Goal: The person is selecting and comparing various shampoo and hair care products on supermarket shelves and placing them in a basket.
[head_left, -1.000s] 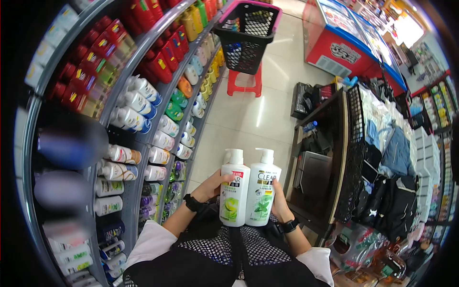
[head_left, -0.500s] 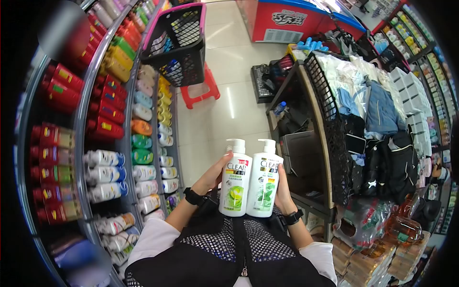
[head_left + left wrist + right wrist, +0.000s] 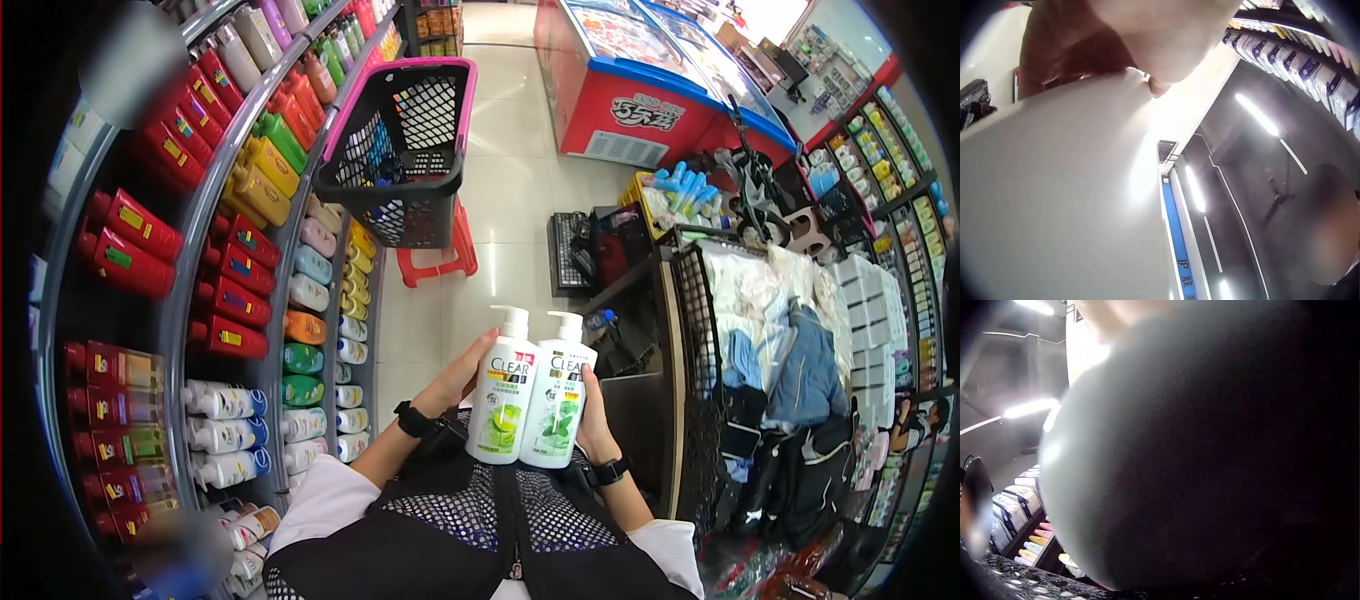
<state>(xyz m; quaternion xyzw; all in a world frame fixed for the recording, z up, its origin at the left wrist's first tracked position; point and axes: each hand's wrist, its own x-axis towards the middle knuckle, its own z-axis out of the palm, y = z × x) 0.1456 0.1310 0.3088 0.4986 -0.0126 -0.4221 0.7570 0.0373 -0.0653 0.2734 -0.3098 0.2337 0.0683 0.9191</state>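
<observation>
Two white pump bottles of Clear shampoo are held upright, side by side, in front of my chest. My left hand (image 3: 460, 378) grips the left shampoo bottle (image 3: 497, 405) by its outer side, thumb near the shoulder. On the other side my right hand (image 3: 594, 418) holds the right shampoo bottle (image 3: 553, 410), its thumb up along the edge. Both labels, with green pictures, face me. In the left wrist view the white bottle wall (image 3: 1066, 181) fills much of the frame below the fingers. The right wrist view is mostly the shaded bottle (image 3: 1147, 444).
Shelves (image 3: 180, 330) packed with bottles run along my left. Ahead, a black basket with a pink rim (image 3: 468, 110) sits on a red stool (image 3: 450, 255). A red and blue freezer (image 3: 620, 110) stands beyond. Clothes (image 3: 800, 370) are piled on a rack at right.
My view has swung, so the shelves, basket and freezer sit differently in the frame, with the basket lower than half a second ago. Both hands keep holding the bottles together.
</observation>
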